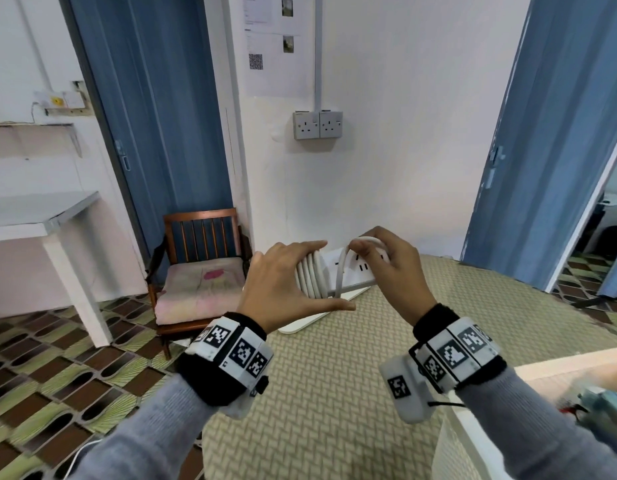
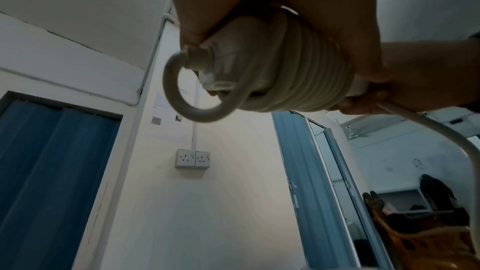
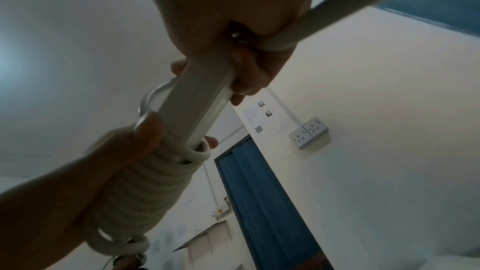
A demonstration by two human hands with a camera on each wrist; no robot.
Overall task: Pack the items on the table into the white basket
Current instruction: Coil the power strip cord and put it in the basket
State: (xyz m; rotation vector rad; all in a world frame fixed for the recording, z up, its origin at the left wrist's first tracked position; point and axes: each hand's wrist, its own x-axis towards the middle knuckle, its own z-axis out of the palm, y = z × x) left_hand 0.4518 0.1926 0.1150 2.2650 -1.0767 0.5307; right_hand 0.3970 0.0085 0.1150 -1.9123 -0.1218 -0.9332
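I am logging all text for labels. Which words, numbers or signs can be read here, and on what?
None can be read.
Wall sheets: print too small; one QR code.
Wrist bands: black-and-white square markers, no words.
Power strip: no legible label.

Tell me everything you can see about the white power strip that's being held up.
The power strip is a long white bar, plastic by its look, with dark socket slots on its top face. Its own thick white cord is wound in tight turns round one end. The left hand grips that wound end; the right hand holds the other end and a loose loop of cord. It is held in the air, roughly level, above the woven table top.
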